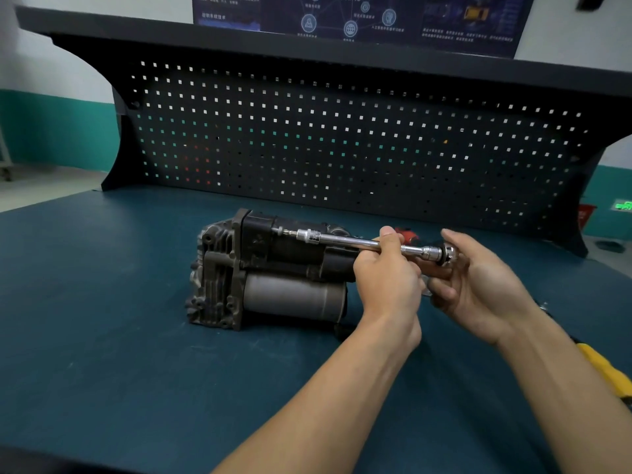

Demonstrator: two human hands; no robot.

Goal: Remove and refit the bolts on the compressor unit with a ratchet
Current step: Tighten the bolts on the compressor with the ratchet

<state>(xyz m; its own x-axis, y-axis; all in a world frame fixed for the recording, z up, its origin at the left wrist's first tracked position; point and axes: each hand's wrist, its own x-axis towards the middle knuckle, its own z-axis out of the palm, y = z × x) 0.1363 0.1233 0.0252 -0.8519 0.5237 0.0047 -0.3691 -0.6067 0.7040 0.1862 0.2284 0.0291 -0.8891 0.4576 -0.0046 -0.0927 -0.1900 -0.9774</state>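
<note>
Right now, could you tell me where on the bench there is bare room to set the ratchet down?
The mat is bare left of the compressor unit, out to its left edge, and in front of it, down to the near edge. The right is crowded: left hand, right hand, the ratchet and a yellow tool.

Forearms rising from bottom edge, left hand [388, 273] fisted round ratchet [345, 239] shaft mid-frame, right hand [478, 282] curled round its head.

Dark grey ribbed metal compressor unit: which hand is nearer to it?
Left. The left hand grips the chrome extension bar beside the dark grey metal compressor unit's right end; the right hand holds the silver ratchet farther right, apart from the unit.
</note>
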